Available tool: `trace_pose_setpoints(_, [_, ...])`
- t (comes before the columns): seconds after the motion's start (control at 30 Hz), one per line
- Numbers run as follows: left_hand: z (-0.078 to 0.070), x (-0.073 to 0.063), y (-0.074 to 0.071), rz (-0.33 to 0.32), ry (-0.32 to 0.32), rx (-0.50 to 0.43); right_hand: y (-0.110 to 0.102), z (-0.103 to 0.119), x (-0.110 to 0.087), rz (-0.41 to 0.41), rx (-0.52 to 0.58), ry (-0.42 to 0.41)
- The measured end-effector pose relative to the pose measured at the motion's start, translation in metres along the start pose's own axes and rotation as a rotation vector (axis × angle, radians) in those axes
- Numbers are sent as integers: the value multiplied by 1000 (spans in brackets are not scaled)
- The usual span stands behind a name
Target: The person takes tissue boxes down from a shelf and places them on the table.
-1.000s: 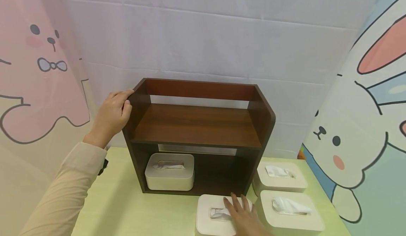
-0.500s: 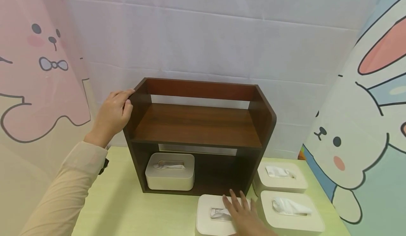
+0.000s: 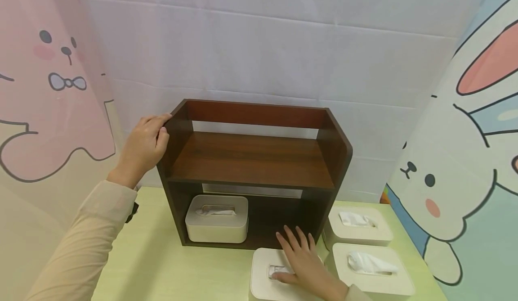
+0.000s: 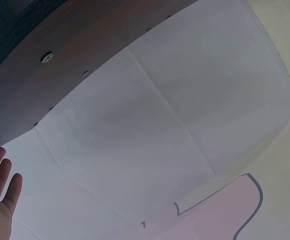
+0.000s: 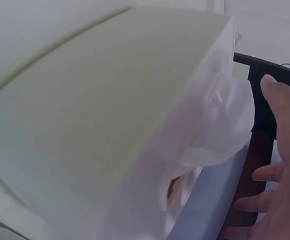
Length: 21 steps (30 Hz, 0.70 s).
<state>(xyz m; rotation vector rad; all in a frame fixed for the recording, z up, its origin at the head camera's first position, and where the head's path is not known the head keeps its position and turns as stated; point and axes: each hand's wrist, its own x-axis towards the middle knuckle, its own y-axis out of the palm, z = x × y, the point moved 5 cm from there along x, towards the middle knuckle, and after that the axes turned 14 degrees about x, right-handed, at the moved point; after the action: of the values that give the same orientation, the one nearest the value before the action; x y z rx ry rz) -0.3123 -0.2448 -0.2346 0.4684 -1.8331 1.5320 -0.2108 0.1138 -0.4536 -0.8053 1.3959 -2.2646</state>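
Note:
My left hand (image 3: 145,144) rests at the upper edge of the left side panel of a dark brown two-tier desktop shelf (image 3: 251,159). In the left wrist view its fingers (image 4: 0,175) look fairly straight, and at least one touches the panel (image 4: 64,65). My right hand (image 3: 303,265) is spread over a white tissue box (image 3: 261,267) in front of the shelf, its thumb by the box's slot. Whether the palm presses on the lid is unclear. Another tissue box (image 3: 216,232) sits at the left of the lower compartment.
Right of the shelf stand two more tissue boxes, one behind (image 3: 352,234) and one in front (image 3: 340,271), tissues poking out. Everything stands on a pale green table (image 3: 202,269). A white cloth (image 3: 259,44) hangs behind, with cartoon-printed cloths at both sides.
My right hand has moved up and slightly left over the front tissue box, its thumb coming into view by the slot. The left hand, shelf and boxes stay put.

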Motion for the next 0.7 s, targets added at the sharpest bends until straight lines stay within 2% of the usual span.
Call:
trace_pose_setpoints(0.33, [0,0,1,-14,8,-2,-1,2,36,-30,-48,-45])
trace_pose_setpoints(0.7, [1,1,3,-21,14,-1,5,5,74,22,-110,-43])
